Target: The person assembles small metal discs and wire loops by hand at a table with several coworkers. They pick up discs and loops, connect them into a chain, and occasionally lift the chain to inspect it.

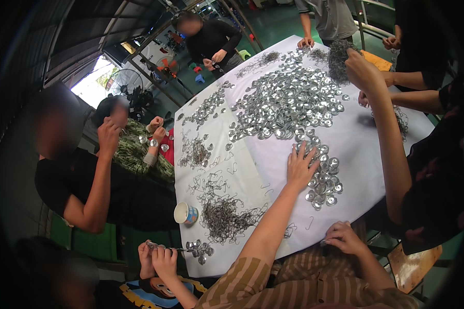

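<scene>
My left hand reaches out over the white-covered table, fingers spread flat on a trail of shiny round metal discs. The trail runs toward me from a large heap of the same discs. At the near table edge my right hand has its fingers curled and pressed together. Whatever sits between those fingertips is too small to make out. A few thin wire hooks lie on the cloth between my arms. Left of my left forearm is a dense tangle of dark wire hooks.
A paper cup stands at the left table edge, near a small group of discs. Several people work around the table. One co-worker's arm reaches in from the right, beside a big dark hook pile. A wooden stool stands at lower right.
</scene>
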`<control>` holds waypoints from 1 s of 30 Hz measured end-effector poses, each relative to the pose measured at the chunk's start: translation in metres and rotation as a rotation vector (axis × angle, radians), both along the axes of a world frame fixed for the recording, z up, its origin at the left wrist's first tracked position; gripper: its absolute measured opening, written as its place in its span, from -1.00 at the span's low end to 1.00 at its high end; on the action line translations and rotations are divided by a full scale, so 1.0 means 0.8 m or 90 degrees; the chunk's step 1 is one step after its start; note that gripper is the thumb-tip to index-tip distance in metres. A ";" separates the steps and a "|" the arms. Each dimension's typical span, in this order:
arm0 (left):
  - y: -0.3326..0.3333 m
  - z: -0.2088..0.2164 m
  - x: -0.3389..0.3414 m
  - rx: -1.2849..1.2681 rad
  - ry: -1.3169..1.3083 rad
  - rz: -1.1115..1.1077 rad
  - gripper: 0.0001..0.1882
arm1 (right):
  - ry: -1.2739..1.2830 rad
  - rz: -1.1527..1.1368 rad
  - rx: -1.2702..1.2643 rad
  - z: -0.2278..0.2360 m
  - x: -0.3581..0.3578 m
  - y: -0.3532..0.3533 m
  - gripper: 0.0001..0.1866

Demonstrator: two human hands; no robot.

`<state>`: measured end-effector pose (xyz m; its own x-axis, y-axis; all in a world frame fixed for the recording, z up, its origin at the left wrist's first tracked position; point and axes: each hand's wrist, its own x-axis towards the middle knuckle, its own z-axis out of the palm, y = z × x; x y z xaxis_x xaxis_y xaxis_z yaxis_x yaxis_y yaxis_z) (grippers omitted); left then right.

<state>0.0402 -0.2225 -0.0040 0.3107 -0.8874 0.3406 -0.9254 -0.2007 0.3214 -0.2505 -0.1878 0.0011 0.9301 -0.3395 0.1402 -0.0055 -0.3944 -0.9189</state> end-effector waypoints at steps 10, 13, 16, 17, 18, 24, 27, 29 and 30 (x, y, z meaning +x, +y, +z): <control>0.005 -0.007 0.001 -0.032 -0.011 0.007 -0.49 | 0.012 0.001 -0.010 -0.004 0.004 0.002 -0.91; 0.005 0.001 -0.015 -0.028 0.033 0.002 -0.49 | 0.018 -0.015 -0.004 0.000 0.003 0.004 -0.91; 0.011 0.010 -0.022 0.019 0.063 0.014 -0.50 | 0.023 -0.020 -0.008 0.005 0.005 0.005 -0.92; 0.011 0.010 -0.026 0.034 0.070 0.009 -0.48 | 0.025 -0.025 -0.011 0.006 0.005 0.005 -0.92; 0.010 0.011 -0.030 0.032 0.063 0.013 -0.47 | 0.025 -0.019 -0.010 0.006 0.004 0.004 -0.92; 0.013 0.011 -0.056 0.036 0.023 -0.013 -0.38 | 0.020 -0.003 -0.004 0.000 0.003 0.001 -0.92; 0.013 0.014 -0.068 0.041 0.043 -0.040 -0.38 | 0.017 -0.008 -0.011 0.000 0.002 0.001 -0.92; 0.013 0.013 -0.072 0.057 0.021 -0.040 -0.39 | 0.015 -0.008 -0.016 -0.001 0.001 0.001 -0.92; 0.013 0.014 -0.075 0.066 0.017 -0.037 -0.39 | 0.017 -0.003 -0.025 -0.005 0.000 0.001 -0.92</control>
